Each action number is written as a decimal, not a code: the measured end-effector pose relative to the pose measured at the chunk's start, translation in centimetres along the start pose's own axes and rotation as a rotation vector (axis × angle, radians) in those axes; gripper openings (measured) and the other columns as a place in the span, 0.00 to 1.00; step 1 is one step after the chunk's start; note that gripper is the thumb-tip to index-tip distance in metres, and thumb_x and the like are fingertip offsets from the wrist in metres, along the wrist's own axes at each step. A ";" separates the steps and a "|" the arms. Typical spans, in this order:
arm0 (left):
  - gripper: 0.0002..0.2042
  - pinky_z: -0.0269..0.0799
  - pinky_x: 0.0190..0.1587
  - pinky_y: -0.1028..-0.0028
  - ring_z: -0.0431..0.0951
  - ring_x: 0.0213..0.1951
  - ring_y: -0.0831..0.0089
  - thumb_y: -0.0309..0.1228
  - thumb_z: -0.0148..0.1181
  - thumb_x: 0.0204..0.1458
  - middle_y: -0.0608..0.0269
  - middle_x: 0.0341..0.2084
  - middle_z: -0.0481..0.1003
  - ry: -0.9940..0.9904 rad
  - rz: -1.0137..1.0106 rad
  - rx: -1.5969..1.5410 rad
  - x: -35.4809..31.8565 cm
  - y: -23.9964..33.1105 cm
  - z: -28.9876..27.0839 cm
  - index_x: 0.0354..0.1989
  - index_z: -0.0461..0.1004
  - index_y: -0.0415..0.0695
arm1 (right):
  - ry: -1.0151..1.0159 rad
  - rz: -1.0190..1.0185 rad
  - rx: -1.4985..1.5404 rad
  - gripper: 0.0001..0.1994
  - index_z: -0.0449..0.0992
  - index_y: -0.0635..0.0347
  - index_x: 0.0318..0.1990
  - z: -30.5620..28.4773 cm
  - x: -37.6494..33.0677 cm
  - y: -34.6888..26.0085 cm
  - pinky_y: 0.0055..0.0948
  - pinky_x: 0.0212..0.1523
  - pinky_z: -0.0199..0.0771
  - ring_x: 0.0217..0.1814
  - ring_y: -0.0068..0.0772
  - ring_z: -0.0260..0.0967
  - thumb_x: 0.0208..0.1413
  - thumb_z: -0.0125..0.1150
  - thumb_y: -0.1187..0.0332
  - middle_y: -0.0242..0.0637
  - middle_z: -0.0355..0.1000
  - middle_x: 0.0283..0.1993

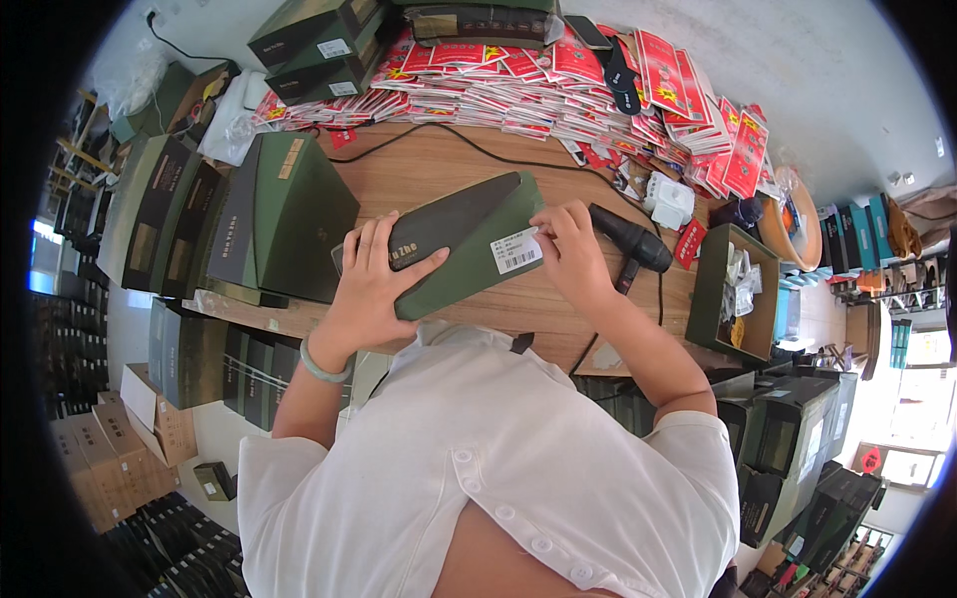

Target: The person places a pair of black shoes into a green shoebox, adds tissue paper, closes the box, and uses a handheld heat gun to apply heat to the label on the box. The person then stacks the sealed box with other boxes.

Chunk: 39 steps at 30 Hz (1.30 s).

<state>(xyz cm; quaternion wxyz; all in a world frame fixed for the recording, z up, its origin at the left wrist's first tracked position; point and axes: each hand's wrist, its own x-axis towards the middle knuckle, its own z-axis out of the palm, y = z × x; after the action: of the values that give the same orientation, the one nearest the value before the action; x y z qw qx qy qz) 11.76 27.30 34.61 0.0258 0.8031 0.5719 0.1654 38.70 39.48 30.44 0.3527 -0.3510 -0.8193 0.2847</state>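
A green and dark brown shoe box (454,234) lies tilted on the wooden table in front of me. My left hand (374,274) grips its left end, thumb on the near side and fingers spread over the dark face. On the green side is a white barcode label (515,256). My right hand (570,244) is at the right end of the box, thumb and forefinger pinched at the label's upper right corner. Whether that corner is stuck down or lifted is hidden by the fingertips. A black hair dryer (630,237) lies just right of my right hand.
Stacked shoe boxes (284,214) stand at the left. Piles of red and white cards (498,85) line the wall, with a phone (588,33) on top. A black cable crosses the table (439,159). An open green box (736,289) of small plastic packets sits at the right.
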 end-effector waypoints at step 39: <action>0.44 0.50 0.63 0.47 0.56 0.62 0.41 0.40 0.71 0.22 0.39 0.62 0.55 0.006 0.001 0.041 0.0 -0.4 0.2 0.61 0.71 0.66 | 0.052 0.218 0.203 0.18 0.70 0.63 0.46 -0.5 -1.9 -0.7 0.35 0.52 0.73 0.49 0.48 0.69 0.48 0.68 0.79 0.44 0.63 0.51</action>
<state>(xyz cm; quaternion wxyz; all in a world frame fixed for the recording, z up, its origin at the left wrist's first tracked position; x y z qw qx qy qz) 11.49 27.40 34.32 0.0077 0.8033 0.5747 0.1564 39.73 37.67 30.51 0.3745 -0.4077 -0.7340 0.3934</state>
